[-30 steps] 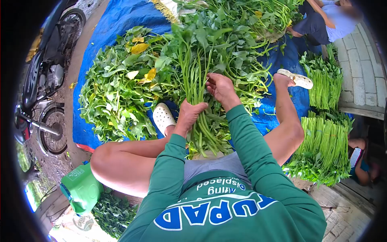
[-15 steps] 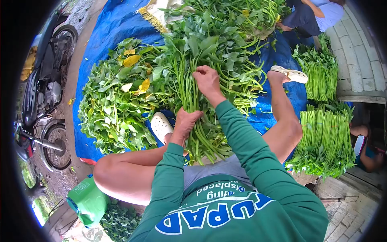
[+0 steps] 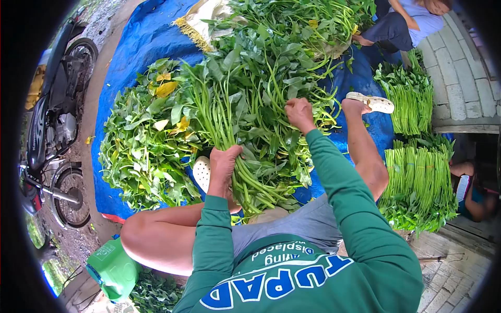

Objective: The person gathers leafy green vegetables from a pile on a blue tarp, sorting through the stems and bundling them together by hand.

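Note:
My left hand [image 3: 224, 166] is wrapped round a bunch of long-stemmed leafy greens [image 3: 218, 117] that look like water spinach. Their cut ends point toward my lap and the leaves fan out away from me. To the right, my right hand [image 3: 300, 115] is closed in a pinch at the edge of the large loose pile of the same greens [image 3: 271, 62]; whatever lies between its fingertips is hidden. Another heap of leafy cuttings [image 3: 148, 141], with some yellow leaves [image 3: 166, 89], lies left of the held bunch.
A blue tarp [image 3: 117, 86] lies under the greens. Tied bundles [image 3: 417, 167] are stacked at right, near another person [image 3: 412, 21]. A green jug [image 3: 114, 266] stands by my left knee, and a motorcycle [image 3: 57, 130] is parked at far left.
The held bunch has shifted left in my left hand and tilts further left. My right hand has left the bunch and moved right and slightly down to the loose pile.

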Demonstrator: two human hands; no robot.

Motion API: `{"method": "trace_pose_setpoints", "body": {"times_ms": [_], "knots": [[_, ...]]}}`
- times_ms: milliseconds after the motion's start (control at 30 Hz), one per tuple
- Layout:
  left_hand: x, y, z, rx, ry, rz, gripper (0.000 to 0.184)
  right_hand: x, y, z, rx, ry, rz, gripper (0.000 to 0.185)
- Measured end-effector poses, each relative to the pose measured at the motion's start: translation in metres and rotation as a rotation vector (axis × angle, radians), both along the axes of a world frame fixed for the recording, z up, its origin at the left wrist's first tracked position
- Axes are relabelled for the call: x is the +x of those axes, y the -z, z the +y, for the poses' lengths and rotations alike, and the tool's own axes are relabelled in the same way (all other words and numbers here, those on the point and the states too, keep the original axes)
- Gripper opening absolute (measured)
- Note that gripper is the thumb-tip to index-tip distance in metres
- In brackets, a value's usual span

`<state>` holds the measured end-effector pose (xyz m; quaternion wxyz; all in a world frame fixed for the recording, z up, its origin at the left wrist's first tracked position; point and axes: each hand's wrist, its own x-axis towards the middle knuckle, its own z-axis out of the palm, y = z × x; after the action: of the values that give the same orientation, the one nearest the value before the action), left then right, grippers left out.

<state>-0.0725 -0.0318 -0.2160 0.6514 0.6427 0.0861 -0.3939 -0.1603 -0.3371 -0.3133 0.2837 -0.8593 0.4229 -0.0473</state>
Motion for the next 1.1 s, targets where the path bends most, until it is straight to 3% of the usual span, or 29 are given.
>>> {"method": "trace_pose_setpoints", "body": {"times_ms": [100, 233, 267, 367, 400, 500, 533, 600, 633, 667, 700, 733, 833, 900, 933, 1033, 1067, 1100], "knots": [[-0.003, -0.004, -0.003, -0.026, 0.022, 0.025, 0.022, -0.004, -0.046, -0.012, -0.16, -0.072, -0.278, 0.024], [-0.006, -0.002, -0.006, -0.054, 0.064, 0.032, 0.023, -0.017, -0.091, -0.045, 0.285, 0.027, -0.535, 0.032], [-0.007, 0.0, -0.006, -0.045, 0.08, 0.04, 0.022, -0.02, -0.099, -0.055, 0.241, 0.049, -0.323, 0.038], [-0.008, 0.001, -0.006, -0.043, 0.115, 0.051, 0.019, -0.031, -0.134, -0.057, 0.559, 0.182, -0.25, 0.04], [-0.011, -0.007, -0.008, -0.061, 0.086, 0.058, 0.015, -0.033, -0.154, -0.049, 0.596, 0.238, -0.384, 0.034], [-0.014, -0.001, -0.007, -0.052, 0.105, 0.048, 0.016, -0.044, -0.099, -0.095, 0.22, -0.111, -0.273, 0.028], [-0.01, 0.003, -0.003, -0.037, 0.187, 0.074, 0.02, -0.038, -0.101, -0.096, 0.12, -0.039, -0.178, 0.024], [-0.015, 0.019, -0.002, -0.018, 0.144, -0.102, 0.022, -0.037, -0.136, -0.096, 0.368, 0.09, -0.514, 0.024], [-0.017, 0.013, -0.002, -0.083, 0.16, -0.051, 0.022, -0.038, -0.155, -0.102, 0.346, 0.0, -0.603, 0.023], [-0.021, 0.001, -0.006, -0.125, 0.148, -0.003, 0.017, -0.033, -0.167, -0.1, 0.305, 0.08, -0.618, 0.022], [-0.017, 0.021, -0.004, -0.105, 0.181, 0.02, 0.015, -0.033, -0.16, -0.113, 0.205, -0.097, -0.713, 0.023], [-0.015, 0.022, -0.004, -0.076, 0.2, 0.026, 0.014, -0.032, -0.184, -0.103, 0.191, -0.024, -0.632, 0.025], [-0.019, 0.026, -0.009, -0.103, 0.152, 0.053, 0.015, -0.022, -0.218, -0.094, 0.344, 0.05, -0.86, 0.03], [-0.02, 0.03, -0.006, -0.087, 0.2, 0.133, 0.016, -0.032, -0.232, -0.078, 0.48, -0.028, -0.695, 0.04], [-0.02, 0.034, -0.006, -0.088, 0.199, 0.173, 0.016, -0.029, -0.233, -0.078, 0.469, -0.034, -0.596, 0.036], [-0.023, 0.05, -0.008, -0.168, 0.133, 0.213, 0.022, -0.041, -0.26, -0.072, 0.75, -0.055, -0.836, 0.033], [-0.025, 0.041, -0.005, -0.127, 0.138, 0.209, 0.021, -0.045, -0.251, -0.087, 0.308, -0.389, -0.716, 0.034], [-0.024, 0.045, -0.003, -0.137, 0.156, 0.178, 0.021, -0.046, -0.255, -0.087, 0.336, -0.409, -0.77, 0.035]]}}
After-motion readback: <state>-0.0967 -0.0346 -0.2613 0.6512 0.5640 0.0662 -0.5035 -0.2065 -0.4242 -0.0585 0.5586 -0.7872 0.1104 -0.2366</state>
